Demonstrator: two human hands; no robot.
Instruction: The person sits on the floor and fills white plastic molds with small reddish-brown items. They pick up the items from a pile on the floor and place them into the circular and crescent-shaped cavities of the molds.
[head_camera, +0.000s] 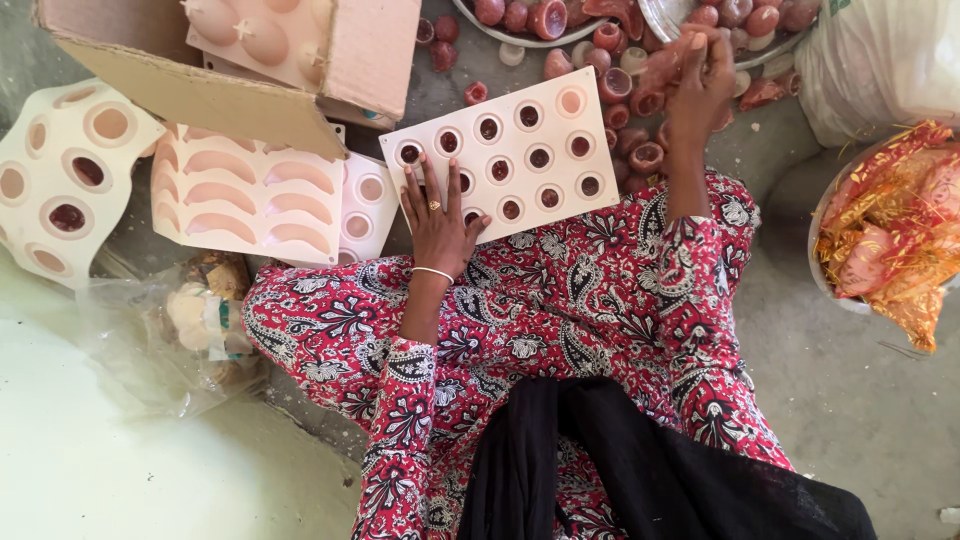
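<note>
Head view, first speaker: What were the fingers doing?

Second speaker: The left hand (438, 225) lay flat, fingers (412, 186) spread wide and gripping nothing, pressed on the near left corner of a pale pink rectangular silicone mould tray with round cavities (545, 125). Several cavities held dark red wax. A ring sat on one finger and a thin white bangle (433, 271) circled the wrist.

First speaker: And the right hand?

Second speaker: The right hand (700, 85) reached away from the body, fingers bunched narrowly among small dark red round candles (640, 110) heaped beyond the tray's far right corner. Whether it pinched one, I could not tell.

First speaker: Where did the tray rest?

Second speaker: It sat tilted across the person's lap, on the red patterned dress (560, 310), its far edge near the candle heap.

First speaker: What lay farther out?

Second speaker: Two metal bowls (672, 28) with more candles sat beyond the heap. To the left lay a cream mould sheet with crescent-shaped cavities (245, 195), a white mould with large round holes (65, 170), and an open brown cardboard box (240, 85) holding another mould. At the right stood a basin of crinkled red and gold foil wrappers (895, 230).
</note>
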